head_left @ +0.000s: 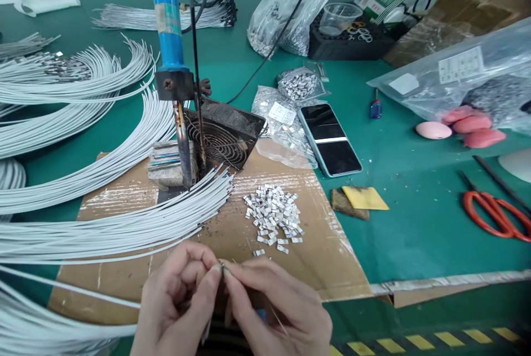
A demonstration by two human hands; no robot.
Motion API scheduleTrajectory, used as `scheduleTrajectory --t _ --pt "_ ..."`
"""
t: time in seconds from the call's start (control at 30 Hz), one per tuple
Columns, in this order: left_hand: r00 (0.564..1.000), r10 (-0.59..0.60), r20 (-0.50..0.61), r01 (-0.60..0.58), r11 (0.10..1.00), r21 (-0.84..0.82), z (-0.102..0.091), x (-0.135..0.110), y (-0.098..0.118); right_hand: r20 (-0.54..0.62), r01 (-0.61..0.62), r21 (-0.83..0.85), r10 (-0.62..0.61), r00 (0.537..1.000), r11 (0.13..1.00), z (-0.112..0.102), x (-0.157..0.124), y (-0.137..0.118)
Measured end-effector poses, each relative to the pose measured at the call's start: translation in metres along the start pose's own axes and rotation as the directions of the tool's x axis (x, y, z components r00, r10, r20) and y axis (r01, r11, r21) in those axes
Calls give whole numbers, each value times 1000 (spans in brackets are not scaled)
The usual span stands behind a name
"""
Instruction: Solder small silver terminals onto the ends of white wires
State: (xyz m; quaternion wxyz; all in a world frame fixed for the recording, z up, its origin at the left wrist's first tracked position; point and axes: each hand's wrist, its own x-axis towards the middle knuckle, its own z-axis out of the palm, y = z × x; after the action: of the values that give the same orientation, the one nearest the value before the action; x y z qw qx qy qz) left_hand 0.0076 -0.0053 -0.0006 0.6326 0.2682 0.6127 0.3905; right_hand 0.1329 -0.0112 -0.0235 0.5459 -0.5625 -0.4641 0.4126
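My left hand (182, 295) and my right hand (277, 306) meet at the cardboard's near edge, thumbs and forefingers pinched tip to tip. What sits between the fingertips is tiny and mostly hidden. A single white cable (83, 289) runs from the left behind my left hand, and a pale length hangs below its fingers. Along my right palm trails a thin wire (277, 320). Just beyond lies a pile of small metal terminals (274, 215). A fanned bundle of white cables (124, 234) reaches in from the left, its ends near the blue-handled soldering iron (169, 19).
The clamped iron points down beside a block (170, 165) and a black fan (226, 132). On the green table are a phone (332, 140), a yellow sponge (365, 198), red-handled scissors (493, 215) and bags of metal parts (298, 84). More cable bundles (53, 85) cover the left.
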Motion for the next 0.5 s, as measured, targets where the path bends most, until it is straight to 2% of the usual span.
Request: scheduleTrajectory --t 0.07,0.17,0.23,0.37,0.5 --pt "999 36 -3 -36 998 47 -2 1 -3 101 -178 106 167 981 978 -5 5 -3" --pt "996 92 -18 -88 986 145 -4 2 -7 238 -449 229 397 886 864 -12 12 -6" --pt "988 150 -36 -138 964 229 -5 1 -11 286 -544 268 474 833 795 -15 15 -9" --pt "956 287 -59 -242 887 393 -4 -1 -18 332 -606 287 517 789 742 -15 20 -16" --pt "909 410 -72 -317 794 519 -2 -3 -22 304 -598 286 521 798 749 -12 21 -19"
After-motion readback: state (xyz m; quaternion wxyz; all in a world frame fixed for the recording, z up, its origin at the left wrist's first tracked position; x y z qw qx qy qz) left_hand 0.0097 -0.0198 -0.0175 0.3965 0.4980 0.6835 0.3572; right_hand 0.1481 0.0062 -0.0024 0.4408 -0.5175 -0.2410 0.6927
